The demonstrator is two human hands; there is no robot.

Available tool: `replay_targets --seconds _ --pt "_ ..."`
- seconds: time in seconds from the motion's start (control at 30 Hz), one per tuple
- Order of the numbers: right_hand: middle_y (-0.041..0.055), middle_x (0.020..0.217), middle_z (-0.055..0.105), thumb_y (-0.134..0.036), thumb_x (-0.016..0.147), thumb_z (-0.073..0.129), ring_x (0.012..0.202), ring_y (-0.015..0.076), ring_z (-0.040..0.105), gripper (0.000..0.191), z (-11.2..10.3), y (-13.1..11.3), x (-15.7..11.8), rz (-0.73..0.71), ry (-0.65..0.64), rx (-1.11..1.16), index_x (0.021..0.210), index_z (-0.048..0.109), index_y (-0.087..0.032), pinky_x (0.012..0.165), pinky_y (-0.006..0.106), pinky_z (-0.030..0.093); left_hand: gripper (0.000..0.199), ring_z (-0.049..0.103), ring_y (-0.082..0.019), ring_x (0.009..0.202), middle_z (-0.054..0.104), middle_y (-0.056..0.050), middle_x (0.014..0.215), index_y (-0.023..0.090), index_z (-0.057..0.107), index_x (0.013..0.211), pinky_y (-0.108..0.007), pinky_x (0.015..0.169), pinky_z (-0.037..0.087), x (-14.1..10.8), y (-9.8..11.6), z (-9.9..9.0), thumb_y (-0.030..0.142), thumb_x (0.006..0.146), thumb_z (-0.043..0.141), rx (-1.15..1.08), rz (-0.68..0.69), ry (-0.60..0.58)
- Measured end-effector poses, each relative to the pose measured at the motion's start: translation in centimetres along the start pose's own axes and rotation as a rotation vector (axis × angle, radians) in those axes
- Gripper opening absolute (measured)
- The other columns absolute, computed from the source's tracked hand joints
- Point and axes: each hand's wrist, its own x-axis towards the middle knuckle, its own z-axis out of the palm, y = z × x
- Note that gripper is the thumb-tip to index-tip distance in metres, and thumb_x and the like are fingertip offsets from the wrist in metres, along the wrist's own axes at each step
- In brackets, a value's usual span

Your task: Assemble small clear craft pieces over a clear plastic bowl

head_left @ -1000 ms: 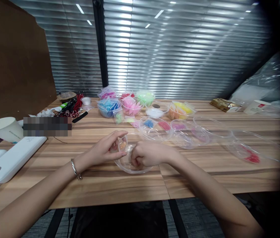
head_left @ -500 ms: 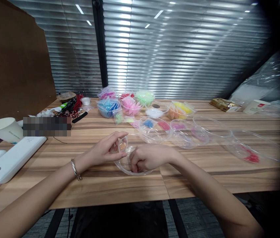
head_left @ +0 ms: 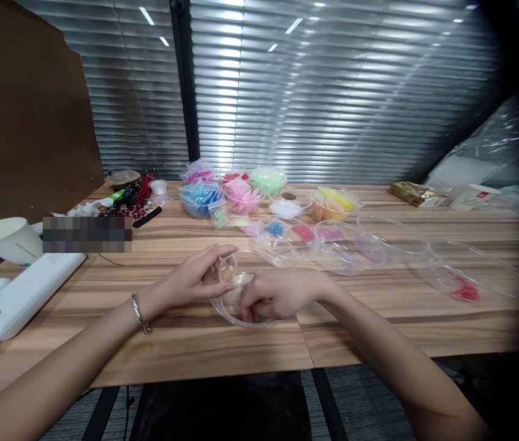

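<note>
Head view, just below frame centre: left hand [head_left: 201, 269], grasping a cup [head_left: 228, 271] at the left of a bowl [head_left: 230, 308]; right hand [head_left: 282, 291], fingers curled inside the bowl, grip contents indiscernible.

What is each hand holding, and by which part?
Left hand: the small cup, near its rim. Right hand, down in the bowl: cannot tell whether it holds anything.

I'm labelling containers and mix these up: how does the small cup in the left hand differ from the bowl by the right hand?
The small cup is much smaller than the bowl. The left hand holds the small cup tilted; the bowl sits on the table. The small cup contains orange bits; the right hand dips into the bowl. Both are clear and round.
</note>
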Motion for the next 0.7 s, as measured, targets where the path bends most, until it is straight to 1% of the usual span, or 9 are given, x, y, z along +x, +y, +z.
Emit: replay_targets --seconds 0.13,0.23,0.33,0.43,0.5,0.6,0.7 --pt "-0.0022 0.08 0.064 -0.005 0.074 0.048 0.067 0.0071 0.052 0.022 0.1 -0.2 0.1 0.051 -0.001 -0.02 0.083 0.065 -0.016 0.06 0.018 0.036 0.056 0.059 -0.013 0.093 0.057 -0.007 0.12 0.023 0.038 0.136 -0.021 0.077 0.05 0.0 -0.2 0.1 0.04 0.088 0.06 0.003 0.004 -0.003" --pt "-0.0027 0.078 0.064 -0.007 0.076 0.048 0.066 0.0071 0.05 0.022 0.1 -0.4 0.2 0.105 -0.005 -0.064 0.084 0.066 -0.016 0.06 0.019 0.035 0.055 0.059 -0.011 0.089 0.058 -0.006 0.117 0.023 0.039 0.136 -0.021 0.077 0.05 0.1 -0.2 0.2 0.04 0.088 0.06 0.002 0.001 -0.003" --pt "-0.0027 0.076 0.062 -0.006 0.075 0.049 0.064 0.0068 0.049 0.023 -0.1 -0.5 0.1 0.092 -0.02 -0.056 0.085 0.066 -0.016 0.059 0.019 0.034 0.056 0.058 -0.011 0.086 0.058 -0.006 0.114 0.023 0.039 0.136 -0.021 0.075 0.05 0.1 -0.1 0.2 0.041 0.088 0.059 0.005 0.004 0.005" --pt "-0.0029 0.074 0.06 -0.004 0.075 0.049 0.064 0.006 0.048 0.021 -0.4 -0.5 0.0 0.042 -0.046 0.009 0.085 0.065 -0.015 0.058 0.017 0.034 0.055 0.059 -0.012 0.089 0.058 -0.007 0.115 0.022 0.04 0.135 -0.021 0.074 0.051 0.0 0.0 0.1 0.042 0.088 0.059 0.005 0.002 0.004" --pt "-0.002 0.077 0.06 -0.003 0.077 0.048 0.067 0.0056 0.05 0.022 -0.6 -0.5 -0.2 0.013 -0.055 0.073 0.087 0.064 -0.013 0.059 0.015 0.037 0.055 0.059 -0.013 0.091 0.058 -0.007 0.115 0.022 0.04 0.135 -0.021 0.075 0.051 0.0 0.0 0.1 0.042 0.088 0.059 0.002 -0.007 -0.001" --pt "0.0015 0.086 0.061 -0.001 0.079 0.047 0.076 0.0066 0.056 0.027 -1.0 -0.6 -0.6 -0.043 -0.054 0.243 0.099 0.063 -0.01 0.067 0.015 0.044 0.055 0.059 -0.014 0.096 0.058 -0.008 0.119 0.022 0.039 0.136 -0.022 0.075 0.051 0.1 0.0 0.0 0.043 0.088 0.058 0.0 -0.021 -0.012" --pt "0.006 0.094 0.061 -0.008 0.084 0.052 0.086 0.0093 0.06 0.025 -1.3 -0.6 -1.0 -0.113 -0.046 0.406 0.108 0.059 -0.008 0.076 0.018 0.05 0.056 0.06 -0.016 0.1 0.056 -0.009 0.124 0.022 0.04 0.137 -0.023 0.078 0.051 0.1 0.0 0.0 0.043 0.088 0.059 0.008 -0.017 -0.013"
